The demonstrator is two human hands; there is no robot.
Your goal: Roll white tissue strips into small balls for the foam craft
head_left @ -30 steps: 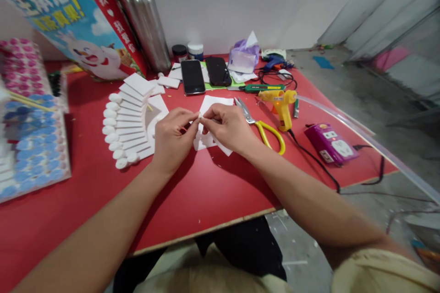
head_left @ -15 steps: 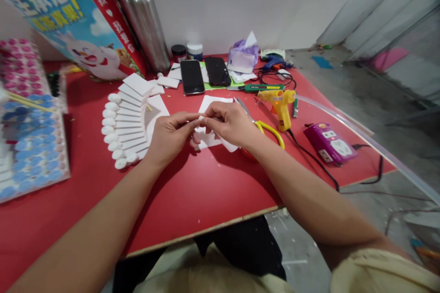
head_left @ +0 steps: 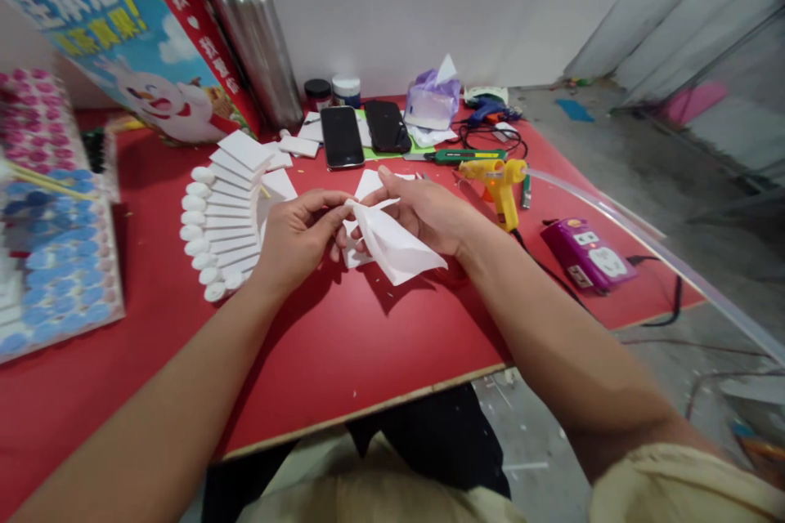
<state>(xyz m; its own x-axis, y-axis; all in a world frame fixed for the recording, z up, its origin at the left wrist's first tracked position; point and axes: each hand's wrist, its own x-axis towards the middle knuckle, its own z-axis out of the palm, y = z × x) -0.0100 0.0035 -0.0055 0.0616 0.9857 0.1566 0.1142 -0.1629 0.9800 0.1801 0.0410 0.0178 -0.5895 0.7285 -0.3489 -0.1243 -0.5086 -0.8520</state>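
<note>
Over the middle of the red table, my left hand (head_left: 300, 233) is closed, its thumb and fingertips pinching the gathered end of a thin white paper sheet (head_left: 398, 245). The sheet flares out toward the lower right in loose folds. Behind it is my right hand (head_left: 423, 208), thumb raised apart from the fingers, which the paper partly hides; it looks open. Flat on the table below both hands lies another white sheet (head_left: 368, 182). Left of my left hand, several white strips with rounded white ends (head_left: 230, 222) are fanned out on the table.
At the right stand a yellow glue gun (head_left: 504, 188) and a purple power socket box (head_left: 585, 257). Behind are two phones (head_left: 342, 137), a green utility knife (head_left: 469, 156) and a purple tissue pack (head_left: 434, 98). A steel flask (head_left: 261, 49) and colourful box (head_left: 153, 57) stand back left.
My right hand has moved away from the left fingertips and opened. The white paper now hangs spread in front of it, while my left hand keeps its pinch.
</note>
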